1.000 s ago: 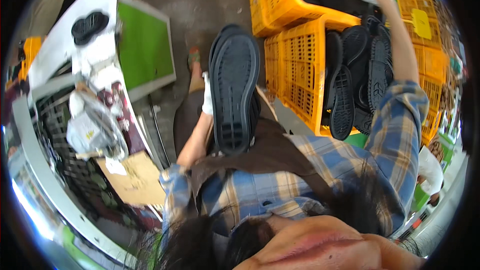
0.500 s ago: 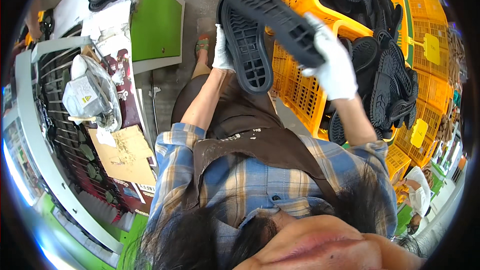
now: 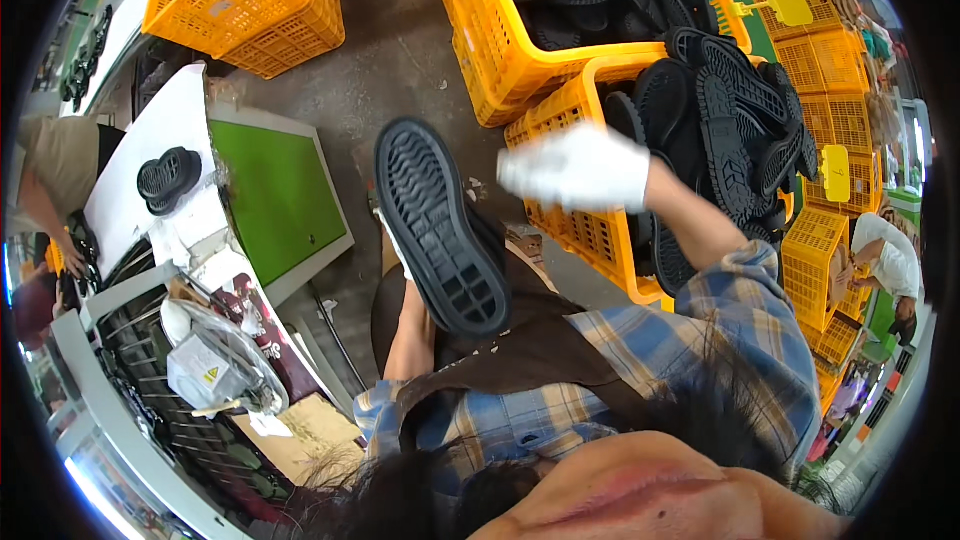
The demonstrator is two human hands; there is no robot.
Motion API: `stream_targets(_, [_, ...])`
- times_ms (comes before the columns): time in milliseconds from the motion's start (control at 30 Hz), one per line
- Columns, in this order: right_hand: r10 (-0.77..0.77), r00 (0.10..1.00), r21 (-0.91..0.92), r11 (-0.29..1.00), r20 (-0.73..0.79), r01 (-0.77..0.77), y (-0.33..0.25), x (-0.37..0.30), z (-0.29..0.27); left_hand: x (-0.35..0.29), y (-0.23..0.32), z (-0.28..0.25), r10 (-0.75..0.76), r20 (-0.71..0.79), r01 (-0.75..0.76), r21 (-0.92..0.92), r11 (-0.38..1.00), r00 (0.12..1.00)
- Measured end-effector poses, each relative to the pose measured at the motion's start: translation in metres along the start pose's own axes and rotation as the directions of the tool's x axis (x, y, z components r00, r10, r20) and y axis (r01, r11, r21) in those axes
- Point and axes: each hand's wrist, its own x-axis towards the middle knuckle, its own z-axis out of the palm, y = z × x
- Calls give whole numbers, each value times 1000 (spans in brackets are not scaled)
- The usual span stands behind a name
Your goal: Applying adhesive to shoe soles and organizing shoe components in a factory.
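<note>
Black sole (image 3: 440, 230) — over left grip (image 3: 397, 252) clasping its edge, right grip (image 3: 578, 168) apart, empty — spread unclear

Black shoe sole (image 3: 440, 225), patterned face up

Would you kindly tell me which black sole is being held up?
The sole in the left hand, its lower end over the brown apron; other soles lie in yellow crates or on the white tabletop.

Green panel (image 3: 275, 195) — brown cardboard (image 3: 305, 437)
</note>
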Motion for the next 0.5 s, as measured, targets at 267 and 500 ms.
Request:
stream_targets(267, [897,442,945,154,-12,-289,275,79,-53,-56,7,-34,-76,-62,75,-16,997,995])
stream_targets(500, [881,434,974,-225,187,37,263,133,-30,-77,5,-46,-62,-80,59,-35,998,995])
